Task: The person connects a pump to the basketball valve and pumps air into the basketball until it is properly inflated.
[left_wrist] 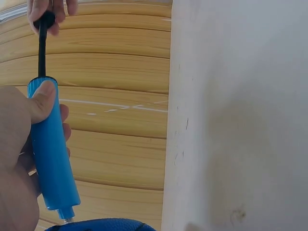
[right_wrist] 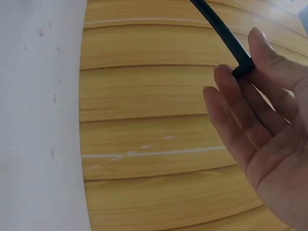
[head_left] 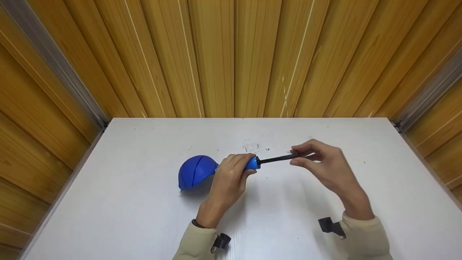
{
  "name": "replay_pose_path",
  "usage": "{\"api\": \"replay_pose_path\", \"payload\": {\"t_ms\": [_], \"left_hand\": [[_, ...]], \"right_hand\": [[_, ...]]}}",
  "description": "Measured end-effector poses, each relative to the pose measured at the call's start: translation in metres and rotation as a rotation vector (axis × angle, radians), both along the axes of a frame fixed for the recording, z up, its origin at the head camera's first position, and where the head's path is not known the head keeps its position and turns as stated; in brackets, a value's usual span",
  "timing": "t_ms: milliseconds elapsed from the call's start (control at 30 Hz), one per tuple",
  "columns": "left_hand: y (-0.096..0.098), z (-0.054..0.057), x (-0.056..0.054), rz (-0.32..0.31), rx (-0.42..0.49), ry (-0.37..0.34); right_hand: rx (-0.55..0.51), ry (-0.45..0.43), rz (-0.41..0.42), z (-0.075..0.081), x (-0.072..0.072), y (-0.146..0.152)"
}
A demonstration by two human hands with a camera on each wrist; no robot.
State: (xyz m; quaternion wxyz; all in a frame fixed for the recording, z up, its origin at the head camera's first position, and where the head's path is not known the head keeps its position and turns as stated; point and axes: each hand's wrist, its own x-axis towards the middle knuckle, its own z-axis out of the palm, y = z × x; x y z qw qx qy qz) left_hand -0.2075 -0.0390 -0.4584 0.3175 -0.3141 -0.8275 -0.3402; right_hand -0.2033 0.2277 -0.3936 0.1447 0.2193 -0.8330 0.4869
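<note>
A light-blue hand pump (left_wrist: 54, 144) lies in the grip of my left hand (head_left: 231, 173), fingers wrapped round its barrel and thumb near the top end. From that end the black rod (head_left: 277, 159) sticks well out. At its tip, my right hand (head_left: 323, 164) pinches the small black handle (right_wrist: 243, 68) between thumb and fingertips. The pump's narrow nozzle (left_wrist: 66, 212) meets a dark-blue ball (head_left: 196, 171) through a thin metal needle. In the head view the ball is partly caved in on its lower side, left of my left hand.
Under my hands is a white tabletop (head_left: 126, 216) with small dark scuffs (head_left: 251, 146) near its middle. A wood-patterned panel wall (head_left: 216, 57) rises along the far edge, with more panels at both sides. Black camera mounts (head_left: 221, 241) sit on both sleeves.
</note>
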Motion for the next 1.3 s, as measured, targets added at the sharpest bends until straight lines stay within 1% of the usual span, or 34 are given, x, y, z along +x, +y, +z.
{"api": "replay_pose_path", "payload": {"t_ms": [100, 200, 367, 467, 567, 667, 733, 833, 900, 1000, 1133, 1300], "left_hand": [[0.003, -0.001, 0.000, 0.004, 0.015, 0.023], [0.005, -0.001, 0.000, -0.010, 0.018, 0.025], [0.004, 0.001, 0.001, -0.026, 0.032, 0.005], [0.002, 0.003, 0.002, -0.030, 0.034, -0.013], [0.001, 0.003, 0.001, -0.041, 0.028, -0.032], [0.000, 0.002, 0.000, -0.042, 0.045, -0.039], [-0.002, 0.002, -0.002, -0.039, 0.066, -0.036], [-0.005, 0.002, -0.003, -0.027, 0.081, -0.029], [-0.006, 0.002, -0.004, -0.019, 0.083, -0.031], [-0.006, 0.002, -0.004, -0.010, 0.085, -0.039], [-0.003, 0.003, -0.002, -0.011, 0.102, -0.045], [0.003, 0.005, -0.001, -0.007, 0.122, -0.029]], "right_hand": [[-0.040, 0.024, 0.053, -0.011, -0.005, -0.017], [-0.051, 0.064, 0.107, -0.019, -0.007, -0.032], [-0.048, 0.114, 0.140, -0.025, -0.007, -0.048], [-0.060, 0.139, 0.167, -0.024, -0.006, -0.046], [-0.044, 0.185, 0.190, -0.019, -0.006, -0.036], [-0.009, 0.209, 0.162, -0.010, -0.004, -0.021], [0.000, 0.205, 0.126, -0.004, -0.003, -0.010], [-0.015, 0.175, 0.080, 0.005, 0.001, 0.007], [-0.039, 0.141, 0.082, 0.009, 0.003, 0.015], [-0.068, 0.091, 0.111, 0.013, 0.005, 0.022], [-0.145, 0.053, 0.151, 0.011, 0.003, 0.015], [-0.206, 0.039, 0.153, -0.005, -0.004, -0.013]]}}
